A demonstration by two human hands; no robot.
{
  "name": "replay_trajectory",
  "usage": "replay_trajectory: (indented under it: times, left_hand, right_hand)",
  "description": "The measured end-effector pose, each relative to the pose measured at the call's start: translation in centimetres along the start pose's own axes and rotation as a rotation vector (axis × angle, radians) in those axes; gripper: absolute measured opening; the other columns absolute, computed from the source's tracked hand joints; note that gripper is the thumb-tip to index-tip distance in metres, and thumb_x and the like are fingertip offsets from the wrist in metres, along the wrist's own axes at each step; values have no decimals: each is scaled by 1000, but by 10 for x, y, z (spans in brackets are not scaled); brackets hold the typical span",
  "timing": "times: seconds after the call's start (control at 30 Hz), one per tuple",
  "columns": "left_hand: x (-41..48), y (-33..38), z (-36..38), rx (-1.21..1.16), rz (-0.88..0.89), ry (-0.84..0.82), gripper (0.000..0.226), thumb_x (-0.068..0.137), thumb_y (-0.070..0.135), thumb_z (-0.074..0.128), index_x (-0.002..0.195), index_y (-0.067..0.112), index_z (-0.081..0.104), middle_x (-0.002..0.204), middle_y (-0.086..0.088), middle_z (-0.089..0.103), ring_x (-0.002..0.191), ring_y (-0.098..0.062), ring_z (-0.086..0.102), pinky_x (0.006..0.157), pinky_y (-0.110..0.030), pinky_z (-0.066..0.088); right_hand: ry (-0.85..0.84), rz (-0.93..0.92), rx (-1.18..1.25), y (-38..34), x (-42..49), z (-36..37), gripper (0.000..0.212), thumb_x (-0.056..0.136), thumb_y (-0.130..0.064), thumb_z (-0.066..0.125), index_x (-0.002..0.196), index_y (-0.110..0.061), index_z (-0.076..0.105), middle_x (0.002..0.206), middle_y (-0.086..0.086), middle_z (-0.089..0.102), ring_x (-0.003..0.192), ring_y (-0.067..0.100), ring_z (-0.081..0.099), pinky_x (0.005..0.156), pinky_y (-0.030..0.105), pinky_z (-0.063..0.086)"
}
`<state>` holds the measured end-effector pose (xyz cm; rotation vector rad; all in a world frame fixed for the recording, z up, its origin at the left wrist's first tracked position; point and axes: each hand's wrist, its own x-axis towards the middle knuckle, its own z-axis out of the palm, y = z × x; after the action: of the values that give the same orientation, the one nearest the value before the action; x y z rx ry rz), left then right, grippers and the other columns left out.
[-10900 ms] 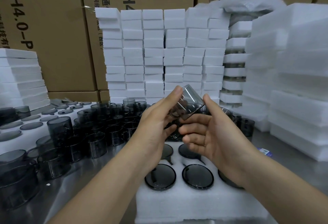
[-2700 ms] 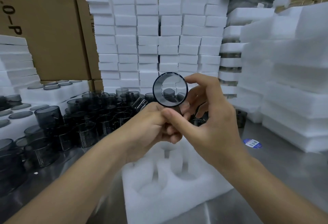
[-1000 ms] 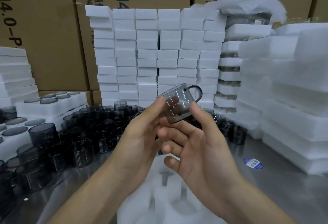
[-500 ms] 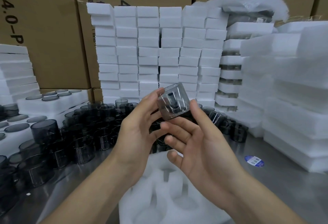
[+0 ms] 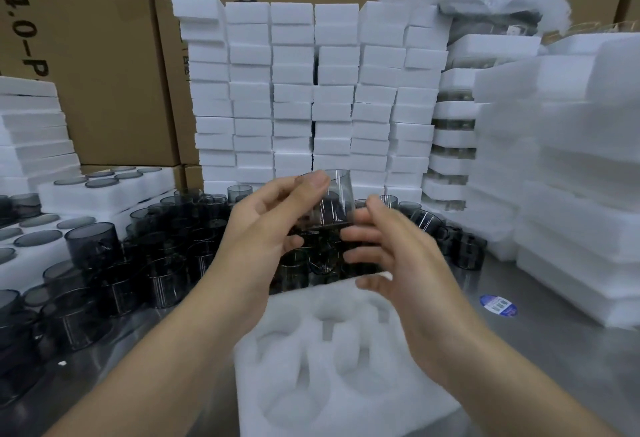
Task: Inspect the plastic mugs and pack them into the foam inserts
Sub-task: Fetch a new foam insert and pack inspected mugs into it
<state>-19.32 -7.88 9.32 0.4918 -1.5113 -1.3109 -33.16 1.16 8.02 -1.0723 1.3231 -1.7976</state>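
Filled trays (image 5: 104, 190): far left of the insert, dark mug rims set flush in the foam.
Loose mugs (image 5: 156, 263): crowded left of and behind the insert, up to its back edge.
Left hand (image 5: 263, 228): above the insert's back edge, thumb and curled fingers grasping the mug.
Mug (image 5: 332, 201): clear grey, tilted, in the air above the insert's back edge.
Insert (image 5: 332, 367): white foam, front centre, round pockets facing up.
Right hand (image 5: 398, 263): above the insert's right half, fingers released and spread, tips by the mug's lower right edge; contact is blurred.
Table (image 5: 554, 367): a steel strip between the insert's right edge and the stacks, with a blue sticker (image 5: 498, 305) on it.
Stacks (image 5: 571, 194): foam, well right of the insert, walling off that side.
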Motion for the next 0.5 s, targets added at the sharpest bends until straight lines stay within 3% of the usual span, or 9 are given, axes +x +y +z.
replay_trajectory:
  times: [0.1, 0.2, 0.33, 0.4, 0.5]
  left_hand:
    - [1, -6, 0, 70, 64, 56, 57, 62, 56, 100, 106, 26, 81, 96, 9, 78, 86, -1, 73, 70, -15, 53]
    - [-2, -13, 5, 206, 105, -3, 57, 62, 45, 103, 108, 22, 77, 96, 1, 81, 90, -14, 77, 80, -26, 61]
    - [-3, -23, 5, 323, 166, -89, 44, 65, 27, 91, 106, 21, 74, 82, 5, 76, 75, -2, 68, 68, -17, 55]
    - [-2, -25, 3, 385, 155, -154, 45, 70, 31, 90, 111, 27, 73, 90, 8, 76, 82, 1, 69, 71, -16, 54]
    - [1, -30, -2, 551, 120, -221, 58, 78, 50, 83, 132, 40, 65, 112, 16, 70, 103, -2, 68, 81, -18, 47]
  right_hand:
    - [1, -104, -85, -3, 3, -6, 37, 91, -67, 68, 107, -36, 78, 102, -13, 78, 94, 8, 73, 78, 34, 58]
    - [-75, -149, -188, -5, 3, -11, 38, 88, -69, 71, 113, -40, 75, 106, -16, 78, 101, 5, 73, 88, 35, 58]
    - [-120, -136, -252, 0, 7, -16, 39, 88, -42, 81, 123, -26, 74, 101, -10, 81, 88, 1, 76, 69, 14, 54]
    - [-97, -133, -274, 2, 12, -20, 34, 87, -38, 84, 118, -26, 77, 98, -10, 82, 86, 0, 76, 67, 11, 53]
    - [-21, -123, -319, 5, 22, -32, 25, 83, -43, 80, 106, -34, 81, 96, -13, 81, 90, 1, 75, 80, 24, 55]
